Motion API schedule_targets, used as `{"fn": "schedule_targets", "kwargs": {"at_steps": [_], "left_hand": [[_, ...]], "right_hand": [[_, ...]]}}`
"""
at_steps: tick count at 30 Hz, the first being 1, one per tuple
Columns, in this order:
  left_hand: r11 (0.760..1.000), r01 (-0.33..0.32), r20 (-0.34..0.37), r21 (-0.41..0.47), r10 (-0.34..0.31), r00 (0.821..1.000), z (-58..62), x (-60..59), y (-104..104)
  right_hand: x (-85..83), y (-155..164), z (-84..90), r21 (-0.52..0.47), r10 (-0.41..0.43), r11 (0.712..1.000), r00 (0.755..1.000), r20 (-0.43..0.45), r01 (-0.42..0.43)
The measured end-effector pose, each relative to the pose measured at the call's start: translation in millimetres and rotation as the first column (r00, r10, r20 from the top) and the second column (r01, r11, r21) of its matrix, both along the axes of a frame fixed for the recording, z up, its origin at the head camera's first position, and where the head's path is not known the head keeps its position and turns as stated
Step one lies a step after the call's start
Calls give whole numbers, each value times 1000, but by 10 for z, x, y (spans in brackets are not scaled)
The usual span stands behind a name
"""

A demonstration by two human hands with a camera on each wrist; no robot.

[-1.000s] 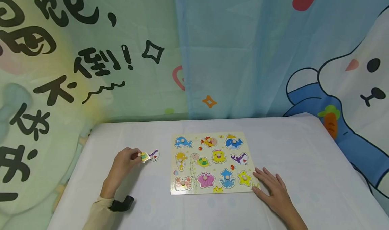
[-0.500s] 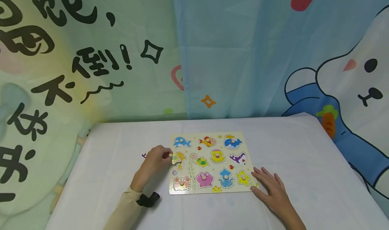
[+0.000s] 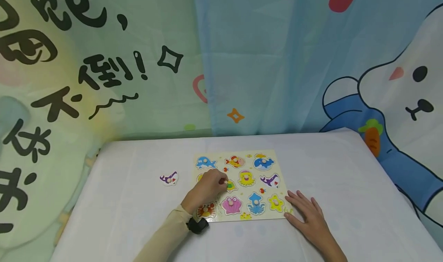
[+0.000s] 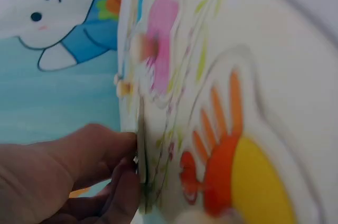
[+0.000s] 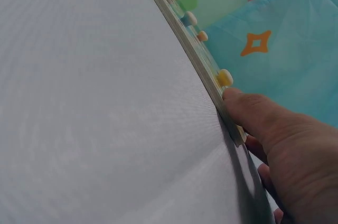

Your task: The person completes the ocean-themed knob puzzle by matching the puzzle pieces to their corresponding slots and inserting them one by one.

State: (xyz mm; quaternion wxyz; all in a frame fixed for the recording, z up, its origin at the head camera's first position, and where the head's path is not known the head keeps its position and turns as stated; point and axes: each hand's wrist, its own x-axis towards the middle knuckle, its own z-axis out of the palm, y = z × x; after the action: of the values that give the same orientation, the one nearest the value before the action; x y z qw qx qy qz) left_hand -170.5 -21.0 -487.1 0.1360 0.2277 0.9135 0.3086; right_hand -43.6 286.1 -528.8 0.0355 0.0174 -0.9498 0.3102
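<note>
My left hand (image 3: 207,187) is over the left-middle of the sea-animal knob puzzle board (image 3: 242,192), its thumb and fingertips pinching the turtle puzzle piece. In the left wrist view the held turtle puzzle piece (image 4: 141,152) shows edge-on, close against the board's face. A green turtle picture (image 3: 232,186) shows just right of these fingertips. My right hand (image 3: 309,216) rests at the board's lower right corner with fingers spread; the right wrist view has its thumb (image 5: 248,105) on the board's edge, near a yellow knob (image 5: 225,77).
A purple whale puzzle piece (image 3: 169,178) lies on the white tablecloth (image 3: 138,200), left of the board. On the board are a crab piece (image 3: 206,210), a pink clam piece (image 3: 231,205), a blue squid piece (image 3: 256,204) and a yellow starfish piece (image 3: 276,203). A printed curtain (image 3: 256,62) hangs behind.
My left hand has carried the turtle puzzle piece rightward from beside the purple whale piece to over the board's turtle picture. The right hand stays at the board's corner.
</note>
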Motion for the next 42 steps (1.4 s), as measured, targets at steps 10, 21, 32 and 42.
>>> {"fn": "schedule_targets", "kwargs": {"at_steps": [10, 21, 32, 42], "left_hand": [[997, -53, 39, -48, 54, 998, -43, 5, 100], [996, -14, -83, -90, 7, 997, -77, 64, 103], [997, -3, -175, -74, -11, 985, -162, 153, 88], [1000, -13, -151, 14, 15, 988, -166, 223, 42]], "right_hand": [[9, -17, 23, -7, 5, 1000, 1000, -19, -5], [-7, -38, 22, -4, 1, 1000, 1000, -6, -1], [-14, -40, 8, 2, 0, 1000, 1000, -5, 0], [-9, -26, -7, 0, 6, 1000, 1000, -18, -6]]}}
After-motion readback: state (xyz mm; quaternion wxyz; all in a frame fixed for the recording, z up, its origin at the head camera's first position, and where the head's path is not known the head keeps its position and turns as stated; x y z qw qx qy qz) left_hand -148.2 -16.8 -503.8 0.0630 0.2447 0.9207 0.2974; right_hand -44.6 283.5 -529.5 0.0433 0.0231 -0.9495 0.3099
